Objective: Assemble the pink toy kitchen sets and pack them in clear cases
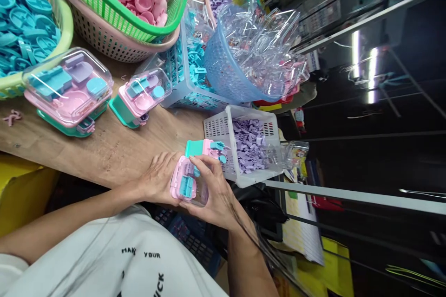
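Note:
Near the table's front edge, my left hand (158, 177) grips a small pink toy case (177, 180) from its left side. The case is tipped on its side and carries blue and lilac parts. My right hand (215, 192) curls round a clear lid (201, 193) over the case's face, thumb and fingers at opposite edges. Whether the lid is fully seated I cannot tell. Just behind stands another toy case with a green base (195, 148), no lid visible on it. Two lidded cases, one larger (69, 88) and one smaller (139, 95), stand at the left.
A white basket (218, 127) of lilac parts lies right of my hands. Behind are a blue basket (223, 67) of clear lids, a green basket (121, 11) of pink parts and a pale-green basket (68, 23) of blue parts. Small pink pieces (12, 117) lie on the wooden table (104, 153).

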`<action>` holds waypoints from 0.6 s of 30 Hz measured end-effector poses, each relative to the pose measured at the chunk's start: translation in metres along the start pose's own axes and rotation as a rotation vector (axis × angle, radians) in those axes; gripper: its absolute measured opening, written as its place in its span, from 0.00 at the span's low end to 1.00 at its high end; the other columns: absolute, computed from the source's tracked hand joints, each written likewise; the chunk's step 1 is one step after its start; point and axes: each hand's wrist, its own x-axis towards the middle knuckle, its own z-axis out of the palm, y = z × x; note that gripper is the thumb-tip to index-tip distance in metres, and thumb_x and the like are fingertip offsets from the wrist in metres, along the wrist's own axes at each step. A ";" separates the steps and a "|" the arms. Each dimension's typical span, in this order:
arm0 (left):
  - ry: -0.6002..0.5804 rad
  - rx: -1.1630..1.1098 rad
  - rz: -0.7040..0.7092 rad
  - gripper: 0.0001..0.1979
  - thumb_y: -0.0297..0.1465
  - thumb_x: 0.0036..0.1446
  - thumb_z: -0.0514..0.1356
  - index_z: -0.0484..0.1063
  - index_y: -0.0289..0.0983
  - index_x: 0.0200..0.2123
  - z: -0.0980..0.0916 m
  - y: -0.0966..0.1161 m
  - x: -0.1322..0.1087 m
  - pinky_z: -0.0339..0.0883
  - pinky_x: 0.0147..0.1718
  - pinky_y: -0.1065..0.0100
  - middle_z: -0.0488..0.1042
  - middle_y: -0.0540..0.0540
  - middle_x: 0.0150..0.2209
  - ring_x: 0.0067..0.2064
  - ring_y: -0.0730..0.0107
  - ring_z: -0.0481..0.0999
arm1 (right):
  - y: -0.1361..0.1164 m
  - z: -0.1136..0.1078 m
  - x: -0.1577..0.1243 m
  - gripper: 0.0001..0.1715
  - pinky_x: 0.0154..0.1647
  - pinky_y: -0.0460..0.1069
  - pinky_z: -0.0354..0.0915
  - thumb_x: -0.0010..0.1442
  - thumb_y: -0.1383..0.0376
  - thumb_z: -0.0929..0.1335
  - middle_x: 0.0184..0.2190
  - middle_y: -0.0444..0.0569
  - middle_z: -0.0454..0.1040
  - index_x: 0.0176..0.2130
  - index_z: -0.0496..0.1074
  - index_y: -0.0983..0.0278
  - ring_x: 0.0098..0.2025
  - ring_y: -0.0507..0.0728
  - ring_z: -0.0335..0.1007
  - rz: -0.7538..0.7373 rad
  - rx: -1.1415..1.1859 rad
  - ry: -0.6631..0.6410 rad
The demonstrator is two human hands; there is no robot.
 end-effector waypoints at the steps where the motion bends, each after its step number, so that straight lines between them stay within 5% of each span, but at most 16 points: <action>1: -0.004 -0.004 -0.006 0.55 0.53 0.34 0.72 0.54 0.39 0.62 0.000 0.000 0.000 0.62 0.54 0.49 0.66 0.36 0.57 0.55 0.43 0.67 | -0.001 0.000 0.000 0.59 0.60 0.63 0.70 0.50 0.58 0.78 0.60 0.56 0.56 0.70 0.48 0.52 0.62 0.68 0.62 0.009 -0.006 -0.009; 18: -0.046 -0.050 -0.007 0.42 0.48 0.43 0.69 0.59 0.38 0.57 -0.017 0.013 0.002 0.62 0.51 0.51 0.69 0.37 0.54 0.54 0.46 0.68 | -0.009 -0.002 -0.005 0.59 0.61 0.66 0.69 0.49 0.60 0.77 0.59 0.57 0.54 0.70 0.47 0.52 0.63 0.70 0.60 0.014 -0.063 -0.008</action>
